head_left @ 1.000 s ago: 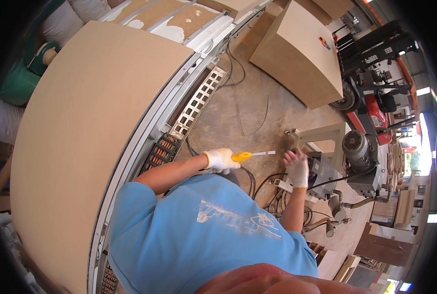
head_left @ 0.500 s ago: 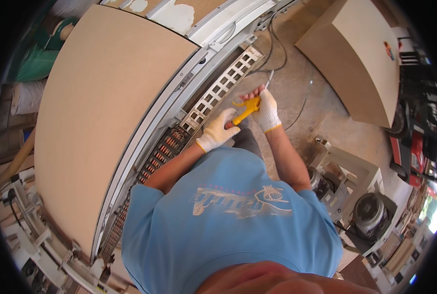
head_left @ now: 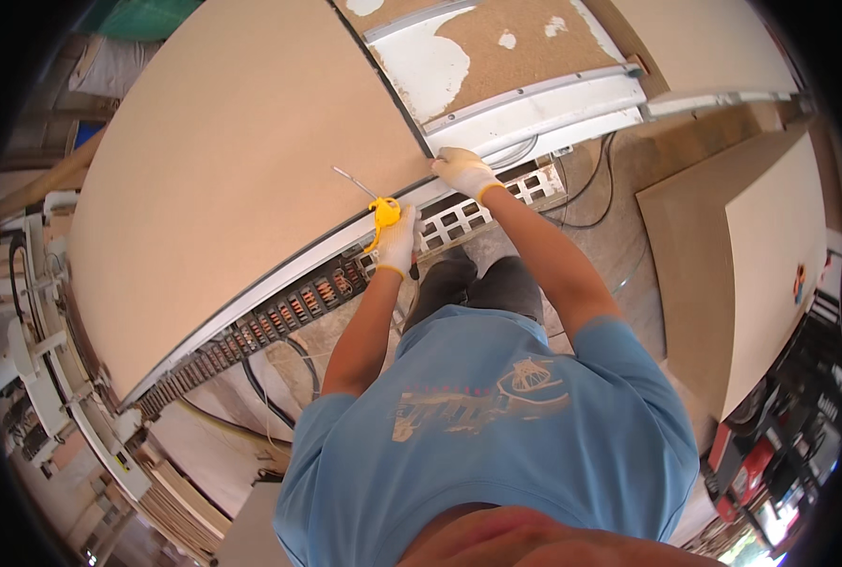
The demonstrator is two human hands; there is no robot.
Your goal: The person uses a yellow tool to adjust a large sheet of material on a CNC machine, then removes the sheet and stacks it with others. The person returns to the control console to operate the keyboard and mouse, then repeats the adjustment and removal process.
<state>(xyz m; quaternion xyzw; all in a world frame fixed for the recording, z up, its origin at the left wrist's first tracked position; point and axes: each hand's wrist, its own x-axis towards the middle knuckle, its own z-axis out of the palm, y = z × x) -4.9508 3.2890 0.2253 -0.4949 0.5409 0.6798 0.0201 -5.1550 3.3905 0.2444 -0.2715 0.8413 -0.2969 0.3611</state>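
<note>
My left hand [head_left: 398,238], in a whitish work glove, is closed around a yellow air blow gun [head_left: 384,214]. Its thin metal nozzle points up and left over a large tan board [head_left: 251,123]. That board lies flat on the machine bed, and the hand is at its near edge. At the board's near right corner is my right hand [head_left: 464,174], gloved too, with fingers curled in. Whether they grip the corner or something small there is hidden.
A slotted cable channel [head_left: 317,295] with orange wires runs below the bed's edge. Beyond the right hand lies a brown panel with white patches [head_left: 506,47] and a metal rail. A stack of tan boards [head_left: 723,255] stands at right. Black cables [head_left: 610,189] trail on the floor.
I have turned toward the bed. The blow gun, earlier between both hands, is now in my left hand over the board's edge. My right hand has moved to the board's corner.
</note>
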